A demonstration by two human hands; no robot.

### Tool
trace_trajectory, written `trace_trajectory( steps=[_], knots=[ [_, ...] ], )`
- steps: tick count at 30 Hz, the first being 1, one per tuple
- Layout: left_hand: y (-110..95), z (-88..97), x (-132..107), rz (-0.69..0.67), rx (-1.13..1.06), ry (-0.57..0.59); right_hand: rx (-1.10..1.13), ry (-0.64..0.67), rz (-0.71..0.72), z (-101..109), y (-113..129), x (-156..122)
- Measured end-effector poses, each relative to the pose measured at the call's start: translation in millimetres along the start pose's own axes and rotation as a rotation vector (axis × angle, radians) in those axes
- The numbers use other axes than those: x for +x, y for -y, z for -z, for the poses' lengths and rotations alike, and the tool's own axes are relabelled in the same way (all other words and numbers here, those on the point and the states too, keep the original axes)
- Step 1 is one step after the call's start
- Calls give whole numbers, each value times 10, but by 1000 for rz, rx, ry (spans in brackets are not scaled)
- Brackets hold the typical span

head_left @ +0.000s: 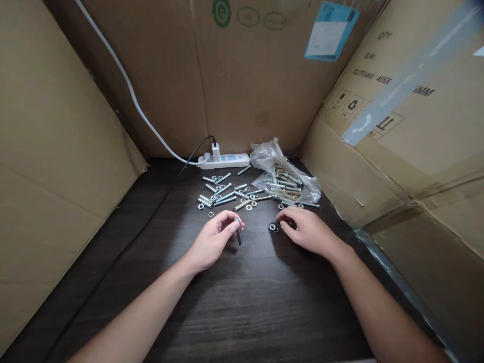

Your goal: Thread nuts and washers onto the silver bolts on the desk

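Observation:
My left hand (214, 238) pinches a short metal bolt sleeve (239, 234) between thumb and fingertips, holding it upright just above the dark wooden table (242, 302). My right hand (304, 229) rests palm down on the table, its fingers curled toward a small nut and washer (273, 228) that lie just left of its fingertips. I cannot see whether those fingers hold anything. Beyond both hands lies a loose scatter of silver bolts, sleeves and washers (225, 194).
A clear plastic bag (282, 174) with more bolts lies at the back right. A white power strip (225, 160) with a plug and cables sits against the rear cardboard wall (234, 75). Cardboard panels close in the left and right sides.

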State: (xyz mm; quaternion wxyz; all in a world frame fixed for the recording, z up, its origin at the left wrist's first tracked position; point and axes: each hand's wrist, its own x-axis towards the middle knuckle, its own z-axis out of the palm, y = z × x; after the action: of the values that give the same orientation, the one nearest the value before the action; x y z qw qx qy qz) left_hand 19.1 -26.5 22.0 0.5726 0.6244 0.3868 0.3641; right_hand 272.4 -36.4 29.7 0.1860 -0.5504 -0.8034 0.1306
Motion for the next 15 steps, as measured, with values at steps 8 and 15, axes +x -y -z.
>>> trace_trajectory(
  steps=[8,15],
  knots=[
    [-15,-36,-28,141,-365,129,-2,13,25,45,-34,-23],
    [18,-42,-26,166,-253,175,-65,43,-8,33,-61,-22]
  ],
)
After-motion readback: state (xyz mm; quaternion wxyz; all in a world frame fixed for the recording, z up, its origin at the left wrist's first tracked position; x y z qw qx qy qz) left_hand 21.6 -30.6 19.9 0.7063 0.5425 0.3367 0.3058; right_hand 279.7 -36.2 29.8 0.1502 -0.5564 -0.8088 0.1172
